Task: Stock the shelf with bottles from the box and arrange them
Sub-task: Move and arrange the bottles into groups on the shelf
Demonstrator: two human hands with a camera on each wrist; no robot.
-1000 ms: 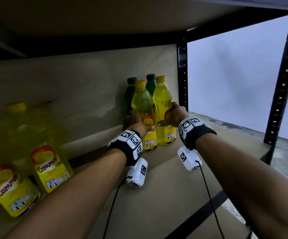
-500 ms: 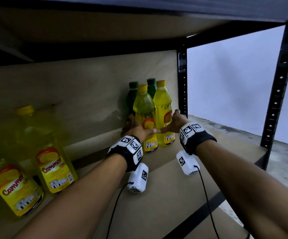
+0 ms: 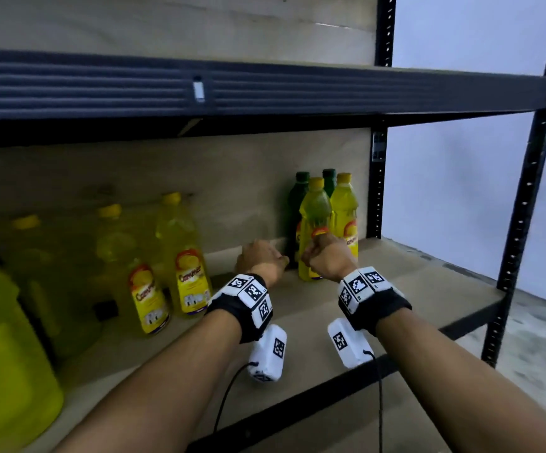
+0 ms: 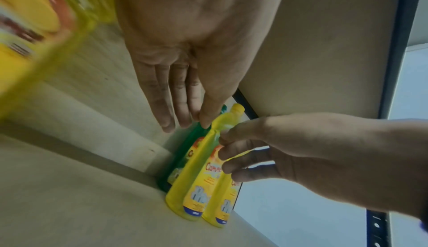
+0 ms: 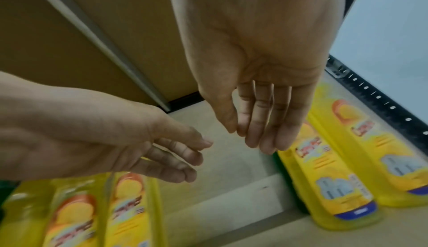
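Both hands, left hand (image 3: 260, 260) and right hand (image 3: 328, 256), hang relaxed and empty; a careless brush could topple the slim yellow bottles (image 3: 315, 230) off the shelf (image 3: 421, 289).

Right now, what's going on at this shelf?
A person is stocking a wooden shelf board in a black metal rack. Four slim bottles, two yellow-capped yellow ones in front of two dark green ones, stand in the back right corner. The left hand and right hand hang loosely in front of them, holding nothing. Larger yellow bottles stand further left.
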